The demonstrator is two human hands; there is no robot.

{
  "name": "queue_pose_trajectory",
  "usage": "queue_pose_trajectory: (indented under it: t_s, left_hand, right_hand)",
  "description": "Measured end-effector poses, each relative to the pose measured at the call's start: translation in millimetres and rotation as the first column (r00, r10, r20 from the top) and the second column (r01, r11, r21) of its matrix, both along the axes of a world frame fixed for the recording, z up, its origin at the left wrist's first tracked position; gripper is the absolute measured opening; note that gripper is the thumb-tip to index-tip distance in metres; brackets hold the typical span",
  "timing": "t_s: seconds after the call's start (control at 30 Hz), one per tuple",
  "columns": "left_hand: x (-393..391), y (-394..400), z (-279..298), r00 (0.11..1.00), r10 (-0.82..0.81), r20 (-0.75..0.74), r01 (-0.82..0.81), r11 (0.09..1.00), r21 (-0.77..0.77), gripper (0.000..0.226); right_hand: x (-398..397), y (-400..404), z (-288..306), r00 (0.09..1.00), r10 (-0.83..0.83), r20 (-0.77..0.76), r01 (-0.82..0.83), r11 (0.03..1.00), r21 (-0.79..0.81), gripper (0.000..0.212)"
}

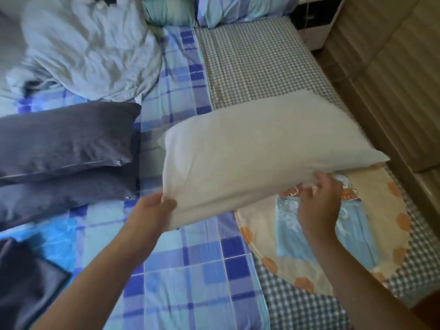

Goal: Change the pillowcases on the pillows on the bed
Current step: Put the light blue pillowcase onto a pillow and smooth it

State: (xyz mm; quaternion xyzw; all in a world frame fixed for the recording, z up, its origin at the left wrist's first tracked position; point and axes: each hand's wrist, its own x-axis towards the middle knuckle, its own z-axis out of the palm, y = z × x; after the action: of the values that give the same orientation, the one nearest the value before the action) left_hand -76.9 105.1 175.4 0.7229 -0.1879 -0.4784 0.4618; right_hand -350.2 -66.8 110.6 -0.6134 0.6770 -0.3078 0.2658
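Both hands, left hand and right hand, grip the white pillow above the bed.

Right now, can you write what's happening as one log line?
step: bare pillow held up | left hand: grips corner | right hand: at lower edge | dark pillows: two, on bed

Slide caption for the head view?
Both hands, left and right, lift a white pillow beside two dark pillows.

Two bare forearms reach in from below, the left hand and right hand uncovered (no sleeves, rings or watch visible).
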Motion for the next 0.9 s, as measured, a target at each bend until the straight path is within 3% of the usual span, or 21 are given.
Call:
queue_pose_trajectory:
  t_s: [0.07,0.1,0.13,0.2,0.23,0.27,0.3,0.37,0.4,0.47,0.53,0.57,0.67,0.73,0.77,0.8,0.87,0.9]
  left_hand:
    - [8.6,69.3,22.9,0.986,-0.159,0.051,0.147,0.973,0.180,0.013]
    - [18.2,103.6,18.9,0.952,-0.290,0.101,0.241,0.910,0.338,0.017]
    - [32.1,140.8,14.8,0.894,-0.433,0.114,0.310,0.782,0.540,0.026]
    - [57.4,203.4,-9.6,0.790,-0.612,-0.026,0.316,0.371,0.873,0.048]
    - [71.2,225.4,-33.7,0.758,-0.652,-0.026,0.257,0.262,0.930,0.050]
    - [80.1,235.4,-49.7,0.748,-0.663,0.032,0.185,0.256,0.949,0.051]
    - [81.3,231.4,-61.2,0.752,-0.649,0.118,0.124,0.315,0.941,0.054]
    - [70.7,205.4,-82.3,0.804,-0.474,0.360,0.000,0.605,0.797,0.053]
    - [65.8,191.4,-93.5,0.806,-0.399,0.438,-0.046,0.695,0.718,0.051]
    - [47.2,156.8,-108.4,0.768,-0.421,0.482,0.000,0.753,0.657,0.055]
    - [29.0,131.4,-123.6,0.736,-0.492,0.465,0.065,0.735,0.675,0.064]
    - [22.9,120.8,-127.9,0.719,-0.521,0.459,0.072,0.713,0.697,0.068]
    - [8.1,93.0,-121.9,0.669,-0.458,0.586,-0.006,0.784,0.620,0.066]
    - [-4.0,80.0,-110.4,0.612,-0.398,0.683,-0.004,0.863,0.506,0.059]
    - [-11.6,76.0,-103.7,0.603,-0.375,0.705,0.013,0.888,0.461,0.058]
    - [-20.3,72.9,-97.5,0.594,-0.354,0.722,0.026,0.906,0.423,0.059]
    - [-41.2,69.2,-90.2,0.604,-0.347,0.718,0.054,0.916,0.397,0.063]
    - [-52.9,71.0,-93.7,0.608,-0.418,0.674,0.113,0.887,0.448,0.067]
  right_hand:
    - [-0.8,13.3,22.8,0.998,0.003,-0.068,-0.021,0.964,-0.264,0.034]
    - [1.8,19.2,31.8,0.993,0.024,-0.119,-0.062,0.943,-0.326,0.028]
    - [5.9,24.9,34.4,0.982,0.070,-0.174,-0.128,0.928,-0.350,0.021]
    - [19.8,34.7,32.4,0.942,0.206,-0.266,-0.287,0.904,-0.318,0.011]
    - [28.2,37.3,29.9,0.919,0.261,-0.295,-0.343,0.899,-0.273,0.009]
    - [35.2,34.1,24.5,0.897,0.302,-0.324,-0.380,0.900,-0.214,0.009]
    - [40.2,25.8,17.2,0.878,0.328,-0.347,-0.393,0.910,-0.135,0.012]
    - [45.2,1.1,-3.4,0.831,0.376,-0.410,-0.379,0.922,0.078,0.028]
    - [45.4,-10.4,-14.0,0.805,0.398,-0.440,-0.345,0.917,0.199,0.042]
    - [40.2,-27.3,-32.4,0.844,0.369,-0.388,-0.174,0.874,0.454,0.078]
    - [34.1,-28.5,-47.8,0.904,0.304,-0.299,-0.048,0.769,0.637,0.097]
    - [36.6,-23.0,-51.2,0.915,0.320,-0.247,-0.072,0.731,0.678,0.091]
    - [60.9,17.8,-38.0,0.761,0.578,-0.294,-0.235,0.668,0.706,0.048]
    - [69.0,50.5,-11.5,0.742,0.657,-0.137,-0.380,0.580,0.720,0.038]
    - [60.7,61.7,4.3,0.776,0.630,-0.031,-0.415,0.548,0.726,0.035]
    - [45.8,64.2,12.7,0.815,0.579,-0.021,-0.395,0.583,0.709,0.034]
    - [0.1,50.5,3.3,0.834,0.512,-0.204,-0.256,0.687,0.680,0.037]
    - [-28.9,45.1,-9.4,0.811,0.495,-0.311,-0.157,0.697,0.699,0.039]
